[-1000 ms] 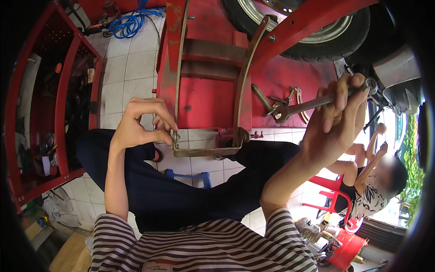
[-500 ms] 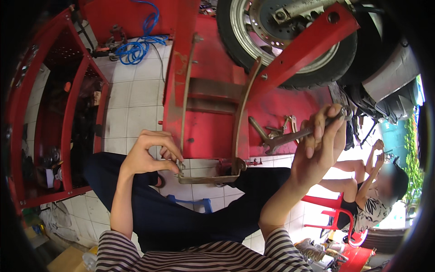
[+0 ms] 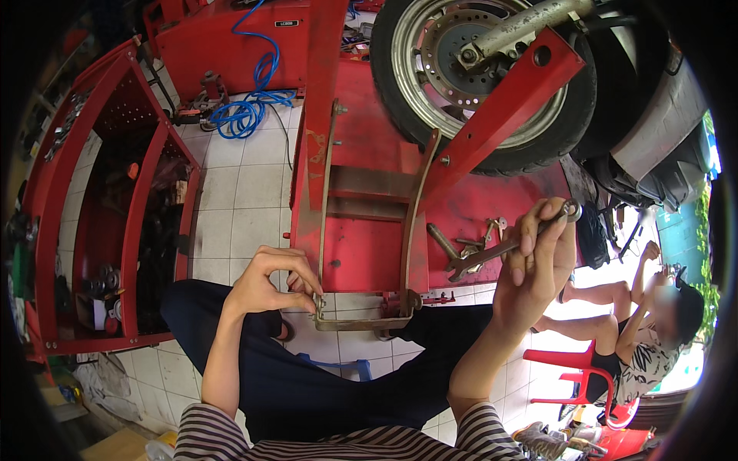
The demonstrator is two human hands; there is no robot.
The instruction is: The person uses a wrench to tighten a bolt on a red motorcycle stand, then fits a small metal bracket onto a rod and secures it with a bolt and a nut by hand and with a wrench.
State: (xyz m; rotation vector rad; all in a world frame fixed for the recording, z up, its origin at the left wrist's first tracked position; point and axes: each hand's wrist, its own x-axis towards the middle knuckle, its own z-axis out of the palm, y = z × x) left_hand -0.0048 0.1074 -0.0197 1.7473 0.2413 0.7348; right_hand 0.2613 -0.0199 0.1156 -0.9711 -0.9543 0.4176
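A: Key relation?

B: A small fastener [image 3: 321,302] is seen at the lower left corner of the U-shaped bracket [image 3: 361,325], right at the fingertips of the left grip [image 3: 269,283]. The wrench [image 3: 490,254] is held well apart, off to the right, long axis slanted: forked end down-left toward the bracket, ring end up-right

A: Nearer hand, and grip states?

B: Left is nearer to the fastener; thumb and finger are brought to it, but whether it is pinched cannot be told. The wrench is clasped mid-shank by the right grip [image 3: 534,273]

A: Counts?

B: One bracket, one wrench, one fastener picked out at that corner, one wheel [image 3: 442,84]. On the red counter [image 3: 507,188], one threaded rod [image 3: 443,241] is counted; smaller metal parts [image 3: 490,230] are clustered beside it, number unclear
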